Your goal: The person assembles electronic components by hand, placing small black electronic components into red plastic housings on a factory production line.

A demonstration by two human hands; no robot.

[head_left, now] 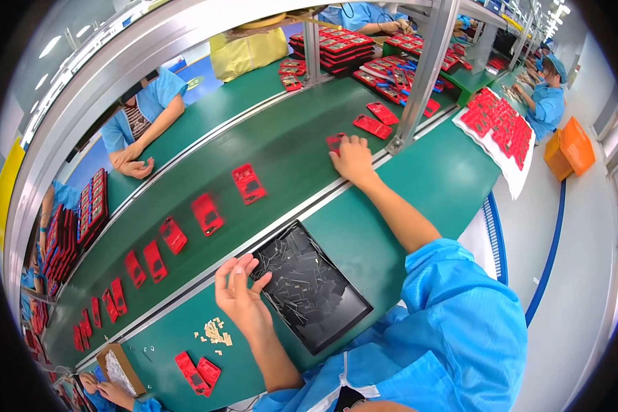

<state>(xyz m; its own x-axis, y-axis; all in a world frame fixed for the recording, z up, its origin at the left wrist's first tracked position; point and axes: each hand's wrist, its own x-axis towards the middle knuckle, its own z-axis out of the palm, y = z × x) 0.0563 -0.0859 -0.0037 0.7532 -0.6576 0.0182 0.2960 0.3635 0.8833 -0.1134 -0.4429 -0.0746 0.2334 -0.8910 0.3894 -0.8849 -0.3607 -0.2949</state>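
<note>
My right hand (353, 162) reaches across to the green conveyor belt (288, 154), its fingers closed over a red phone housing (334, 142) that partly shows beside them. My left hand (244, 295) is raised at the upper left edge of a black tray (353, 318), fingers bent and apart with nothing visible in them. In the tray lie many small dark flat pieces (302, 268) with pale edges. On the belt, a red phone housing (248, 183) with dark cutouts lies between my hands, and several more trail away to the left.
Small cream pieces (215, 334) and two red housings (198, 374) lie on the near bench, beside a cardboard box (120, 371). A metal post (426, 75) rises by the belt. Across it a person (144, 120) sits. Red parts on a white sheet (498, 130) are at right.
</note>
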